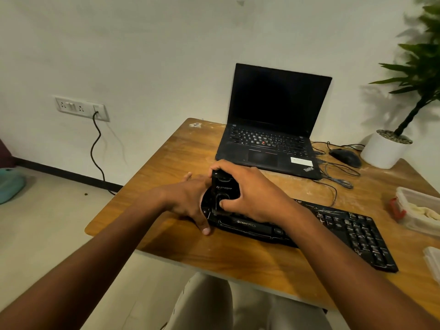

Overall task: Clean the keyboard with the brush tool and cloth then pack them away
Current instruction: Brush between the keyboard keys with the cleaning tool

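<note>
A black keyboard (pixel 347 229) lies slanted across the wooden table (pixel 166 163), its left end under my hands. My right hand (pixel 252 194) grips a black box-shaped brush tool (pixel 222 186) from above, bristles down on the keyboard's left end. My left hand (pixel 190 201) holds that left end, thumb on the front edge, fingers behind it. No cloth is in sight.
An open black laptop (pixel 273 129) stands behind the keyboard. A black mouse (pixel 346 157) and its cables lie right of it, beside a white plant pot (pixel 383 151). Clear plastic containers (pixel 419 208) sit at the table's right edge.
</note>
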### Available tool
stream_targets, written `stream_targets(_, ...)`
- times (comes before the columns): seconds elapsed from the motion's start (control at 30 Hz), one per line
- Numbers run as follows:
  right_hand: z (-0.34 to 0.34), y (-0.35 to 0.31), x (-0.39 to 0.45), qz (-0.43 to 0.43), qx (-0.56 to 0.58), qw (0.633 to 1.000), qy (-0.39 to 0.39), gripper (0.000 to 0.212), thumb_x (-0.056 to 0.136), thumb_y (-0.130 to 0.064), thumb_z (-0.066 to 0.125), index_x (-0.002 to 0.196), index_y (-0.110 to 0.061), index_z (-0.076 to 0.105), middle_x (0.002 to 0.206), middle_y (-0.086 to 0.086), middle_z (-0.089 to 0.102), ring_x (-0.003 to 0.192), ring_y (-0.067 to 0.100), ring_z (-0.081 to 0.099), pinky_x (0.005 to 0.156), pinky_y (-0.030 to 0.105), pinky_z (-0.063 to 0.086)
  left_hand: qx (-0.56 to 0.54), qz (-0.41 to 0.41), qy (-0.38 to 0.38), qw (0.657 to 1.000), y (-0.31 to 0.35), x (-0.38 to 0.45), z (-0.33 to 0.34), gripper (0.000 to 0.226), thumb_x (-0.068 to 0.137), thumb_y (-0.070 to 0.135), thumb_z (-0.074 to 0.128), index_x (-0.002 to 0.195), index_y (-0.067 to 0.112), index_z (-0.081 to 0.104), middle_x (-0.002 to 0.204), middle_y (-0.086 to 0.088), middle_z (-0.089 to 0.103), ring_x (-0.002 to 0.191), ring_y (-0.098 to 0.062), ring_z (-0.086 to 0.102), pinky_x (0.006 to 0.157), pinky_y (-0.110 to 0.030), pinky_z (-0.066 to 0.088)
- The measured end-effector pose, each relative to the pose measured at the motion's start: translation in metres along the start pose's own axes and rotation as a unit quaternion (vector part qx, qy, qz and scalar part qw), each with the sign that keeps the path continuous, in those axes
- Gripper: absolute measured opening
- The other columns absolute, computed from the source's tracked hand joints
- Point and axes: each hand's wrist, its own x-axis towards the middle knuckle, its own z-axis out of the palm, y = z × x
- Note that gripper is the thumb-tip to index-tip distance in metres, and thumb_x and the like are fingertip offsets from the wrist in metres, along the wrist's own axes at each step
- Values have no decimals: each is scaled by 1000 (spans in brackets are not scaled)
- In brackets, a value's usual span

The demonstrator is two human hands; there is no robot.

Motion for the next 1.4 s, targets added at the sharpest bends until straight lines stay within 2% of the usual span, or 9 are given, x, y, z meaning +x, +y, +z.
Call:
stream_targets(0.1,10,1,1,17,8,1000,11,62,80,-16,82,124,-46,49,104,-11,66,88,9,67,70,35,62,3,1,-4,1000,-1,1,0,122,56,57,95,154,29,28,159,6,37,154,-16,18,125,-57,-14)
stream_targets(0.3,16,6,1,24,-15,1000,11,64,81,-15,83,126,-45,48,101,-11,66,85,8,67,68,32,62,-4,3,7,1000,3,0,-1,122,55,53,97,153,29,29,154,8,40,152,-17,22,125,-57,-13)
stream_targets(0.47,10,17,2,21,-81,995,60,65,85,-18,79,133,-45,45,101,-13,63,83,8,62,66,25,52,4,5,12,1000,0,1,0,140,52,57,97,160,30,14,162,6,34,155,-16,19,125,-56,-13)
stream_targets(0.67,8,15,-4,36,57,996,50,61,81,-15,83,124,-44,51,103,-11,64,84,8,66,60,22,57,-2,6,5,1000,2,0,-2,138,53,54,97,161,31,14,163,6,34,155,-15,18,125,-57,-13)
stream_targets(0.83,11,24,-10,39,-6,998,46,66,83,-17,82,129,-49,48,106,-12,66,90,8,66,72,28,61,1,-1,4,1000,1,1,-2,142,54,55,97,163,30,9,165,5,30,155,-15,16,125,-57,-13)
stream_targets(0.93,9,26,-9,22,-59,995,71,64,88,-18,79,134,-47,44,105,-13,64,86,6,62,69,23,53,2,-2,-1,1000,-1,2,-2,148,54,57,97,164,33,1,168,5,25,157,-15,12,125,-59,-14)
stream_targets(1.03,4,24,-12,16,-7,997,80,62,87,-17,79,130,-47,47,100,-13,63,81,5,63,63,21,53,6,-7,-2,1000,1,1,-3,148,56,56,96,164,31,-2,169,3,22,158,-16,10,125,-57,-14)
stream_targets(1.2,3,21,-22,6,26,999,18,63,85,-15,82,124,-51,49,108,-13,66,93,6,67,73,26,62,-2,-4,0,1000,2,0,-4,138,57,52,97,162,30,10,164,4,31,155,-16,17,125,-58,-14)
stream_targets(1.4,-32,26,-25,74,-87,991,-76,65,81,-19,84,127,-50,49,110,-16,62,90,4,62,70,25,56,-1,-19,-9,1000,3,1,-5,149,58,50,97,165,30,-3,171,1,15,158,-19,7,124,-54,-17)
